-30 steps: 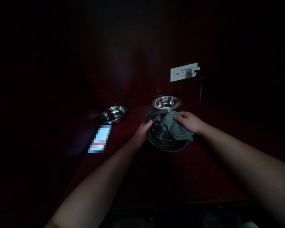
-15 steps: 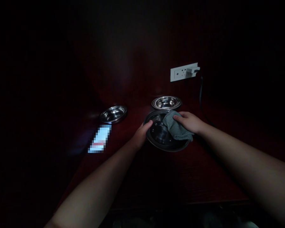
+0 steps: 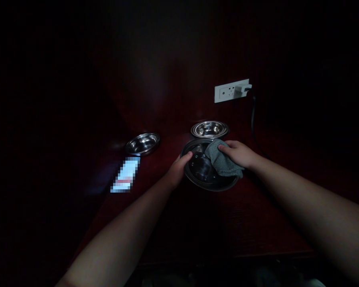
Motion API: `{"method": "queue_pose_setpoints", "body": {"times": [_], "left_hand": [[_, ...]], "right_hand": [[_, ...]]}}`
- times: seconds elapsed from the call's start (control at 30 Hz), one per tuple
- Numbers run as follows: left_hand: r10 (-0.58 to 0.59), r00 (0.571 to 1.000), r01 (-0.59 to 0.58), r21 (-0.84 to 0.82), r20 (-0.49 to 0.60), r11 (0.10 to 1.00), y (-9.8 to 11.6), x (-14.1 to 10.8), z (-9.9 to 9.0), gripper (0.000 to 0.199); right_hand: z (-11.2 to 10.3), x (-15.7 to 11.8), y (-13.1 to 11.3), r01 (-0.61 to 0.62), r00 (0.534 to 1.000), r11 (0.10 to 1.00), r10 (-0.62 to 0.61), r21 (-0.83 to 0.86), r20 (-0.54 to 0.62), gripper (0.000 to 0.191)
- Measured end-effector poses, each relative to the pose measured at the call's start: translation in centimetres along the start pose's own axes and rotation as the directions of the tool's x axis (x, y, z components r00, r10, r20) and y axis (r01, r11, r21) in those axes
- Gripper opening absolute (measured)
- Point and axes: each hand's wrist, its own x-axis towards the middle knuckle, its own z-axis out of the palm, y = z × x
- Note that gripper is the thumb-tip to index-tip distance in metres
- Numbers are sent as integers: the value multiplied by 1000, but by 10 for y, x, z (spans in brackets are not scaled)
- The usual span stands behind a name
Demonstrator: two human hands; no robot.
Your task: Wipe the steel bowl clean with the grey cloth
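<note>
A shiny metal bowl [image 3: 200, 169] is held tilted above the dark red table, with drops or bright spots on its inside. My left hand [image 3: 178, 169] grips its left rim, thumb over the edge and the other fingers hidden behind. At the right rim, my right hand [image 3: 238, 154] is closed on a grey-green cloth [image 3: 225, 163]. That cloth drapes over the rim and partly into the bowl; the right fingers beneath are mostly hidden.
Behind the held bowl sit stacked metal bowls [image 3: 210, 129]. Another metal bowl [image 3: 143, 144] stands to the left, near a lit, blurred-out screen [image 3: 125, 175]. A white wall socket [image 3: 231, 91] has a plug with a dark cord [image 3: 253, 115] running down to the table [image 3: 227, 227].
</note>
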Motion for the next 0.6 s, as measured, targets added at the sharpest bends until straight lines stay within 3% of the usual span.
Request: {"method": "queue_pose_setpoints", "body": {"times": [0.6], "left_hand": [[7,1000,-7,16,4,1000,2,-2,1,46]], "right_hand": [[1,1,2,2,1000,1000,-2,7,-10,29]]}}
